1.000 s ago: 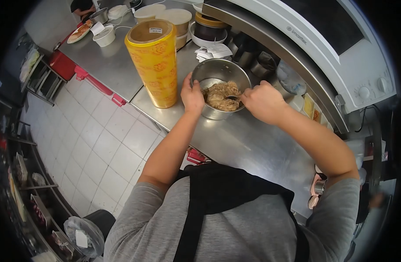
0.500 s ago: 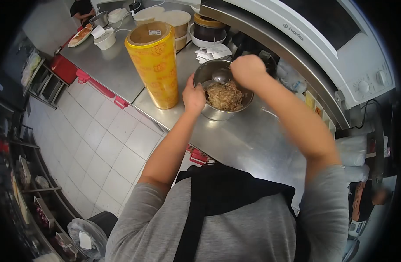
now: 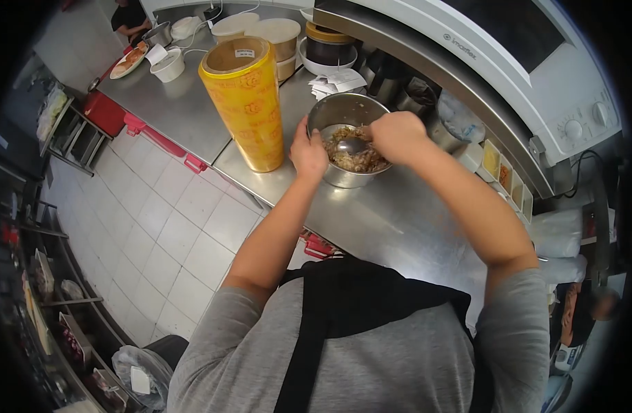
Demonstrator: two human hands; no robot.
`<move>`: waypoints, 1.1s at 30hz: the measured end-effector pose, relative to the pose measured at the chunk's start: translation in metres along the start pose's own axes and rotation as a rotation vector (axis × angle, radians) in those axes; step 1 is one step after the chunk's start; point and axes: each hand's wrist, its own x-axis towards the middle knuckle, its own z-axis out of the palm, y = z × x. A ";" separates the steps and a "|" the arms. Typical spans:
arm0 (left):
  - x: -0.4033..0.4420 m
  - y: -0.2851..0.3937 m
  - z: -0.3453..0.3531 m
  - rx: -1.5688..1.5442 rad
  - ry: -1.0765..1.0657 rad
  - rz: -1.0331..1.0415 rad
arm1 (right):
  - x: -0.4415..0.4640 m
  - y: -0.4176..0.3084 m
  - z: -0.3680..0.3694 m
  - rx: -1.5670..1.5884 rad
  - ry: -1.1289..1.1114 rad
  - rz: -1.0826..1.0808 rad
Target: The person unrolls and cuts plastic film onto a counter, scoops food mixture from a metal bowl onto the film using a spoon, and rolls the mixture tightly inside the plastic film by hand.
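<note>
A steel counter (image 3: 412, 220) is seen from above, its front edge faced by a black apron (image 3: 378, 292). Over the counter's back right, a white microwave (image 3: 512, 82) is mounted. A tall yellow roll (image 3: 247, 117) is stood on end near the front edge, its hollow core turned upward. Behind it, lidded tubs (image 3: 274, 31) are stacked. To the right of the roll and apart from it, a steel bowl (image 3: 350, 180) is set upright on the counter, held between the two hands. Under the microwave, a tray (image 3: 527, 206) is divided into compartments. At the far left of the counter, a plate (image 3: 116, 71) of food is placed. The bowl's left side is gripped by the left hand (image 3: 309, 153), which is half curled, with the thumb at the rim. The right hand (image 3: 400, 138) is closed in a fist over the bowl's right side, around a handle mostly hidden by the fingers. Loose papers (image 3: 336, 81) are heaped just behind the bowl. Inside, a brownish, chunky mixture (image 3: 360, 162) is gathered toward the near right side, and a metal spoon (image 3: 351, 146) is rested in it.
</note>
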 end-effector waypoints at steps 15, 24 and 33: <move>0.000 0.008 -0.006 0.039 -0.046 -0.022 | 0.002 0.004 -0.006 -0.060 -0.065 0.071; 0.000 0.008 -0.005 0.005 -0.041 0.020 | 0.002 0.004 0.033 0.267 -0.117 0.048; 0.006 -0.006 -0.001 -0.028 -0.044 0.012 | 0.022 -0.021 0.025 0.098 -0.064 0.044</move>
